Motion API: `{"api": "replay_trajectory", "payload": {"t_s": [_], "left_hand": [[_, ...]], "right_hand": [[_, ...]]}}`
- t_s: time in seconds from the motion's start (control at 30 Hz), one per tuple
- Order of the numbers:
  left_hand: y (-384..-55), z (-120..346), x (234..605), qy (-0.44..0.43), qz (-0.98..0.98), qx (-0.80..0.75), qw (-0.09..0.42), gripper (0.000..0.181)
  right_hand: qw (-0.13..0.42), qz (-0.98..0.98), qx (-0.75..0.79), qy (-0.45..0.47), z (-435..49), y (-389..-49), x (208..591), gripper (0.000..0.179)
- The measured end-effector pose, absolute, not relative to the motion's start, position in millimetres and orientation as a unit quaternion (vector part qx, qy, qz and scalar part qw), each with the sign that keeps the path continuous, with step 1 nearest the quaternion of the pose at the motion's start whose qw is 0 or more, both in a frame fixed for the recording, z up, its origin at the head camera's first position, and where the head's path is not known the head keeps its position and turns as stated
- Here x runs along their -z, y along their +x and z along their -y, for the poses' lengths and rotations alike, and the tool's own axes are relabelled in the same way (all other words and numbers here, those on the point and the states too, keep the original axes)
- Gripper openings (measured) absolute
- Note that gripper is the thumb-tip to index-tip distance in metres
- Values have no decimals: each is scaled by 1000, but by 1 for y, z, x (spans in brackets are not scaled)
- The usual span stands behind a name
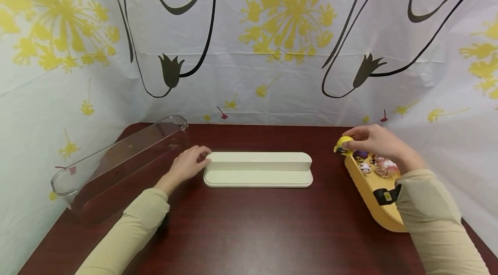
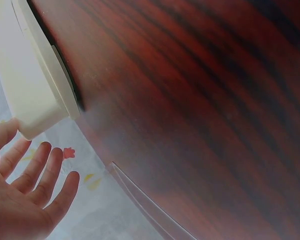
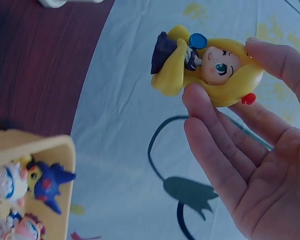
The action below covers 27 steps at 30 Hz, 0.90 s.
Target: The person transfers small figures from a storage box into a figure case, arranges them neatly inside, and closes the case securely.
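My right hand (image 1: 373, 140) pinches a small figurine with long yellow hair (image 3: 222, 67) by its head, between thumb and fingers. In the right wrist view it lies sideways, with a dark outfit and a blue round piece. In the head view the figurine is above the far end of a yellow tray (image 1: 363, 190) holding several other figurines (image 3: 45, 182). My left hand (image 1: 189, 162) rests its fingertips against the left end of a cream two-tier stand (image 1: 258, 178); in the left wrist view its fingers are loosely spread at the stand's corner.
A clear plastic cover (image 1: 120, 162) lies slantwise at the left of the dark wooden table (image 1: 249, 227). A white patterned cloth (image 1: 233, 71) hangs behind the table and along both sides.
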<state>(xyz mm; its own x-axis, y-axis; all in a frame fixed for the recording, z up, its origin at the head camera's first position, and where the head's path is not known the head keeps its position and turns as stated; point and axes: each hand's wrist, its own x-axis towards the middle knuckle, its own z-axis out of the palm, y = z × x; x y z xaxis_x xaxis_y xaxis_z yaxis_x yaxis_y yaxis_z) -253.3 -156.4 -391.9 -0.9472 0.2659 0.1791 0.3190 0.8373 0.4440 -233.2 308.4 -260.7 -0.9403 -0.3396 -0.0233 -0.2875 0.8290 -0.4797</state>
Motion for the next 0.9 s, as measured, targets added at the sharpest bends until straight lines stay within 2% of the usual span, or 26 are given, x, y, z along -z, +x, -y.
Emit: {"api": "replay_trajectory", "payload": {"t_s": [0.9], "left_hand": [[-252, 158, 390, -152, 955, 250, 44, 26]], "right_hand": [[59, -926, 278, -248, -225, -241, 283, 38]]}}
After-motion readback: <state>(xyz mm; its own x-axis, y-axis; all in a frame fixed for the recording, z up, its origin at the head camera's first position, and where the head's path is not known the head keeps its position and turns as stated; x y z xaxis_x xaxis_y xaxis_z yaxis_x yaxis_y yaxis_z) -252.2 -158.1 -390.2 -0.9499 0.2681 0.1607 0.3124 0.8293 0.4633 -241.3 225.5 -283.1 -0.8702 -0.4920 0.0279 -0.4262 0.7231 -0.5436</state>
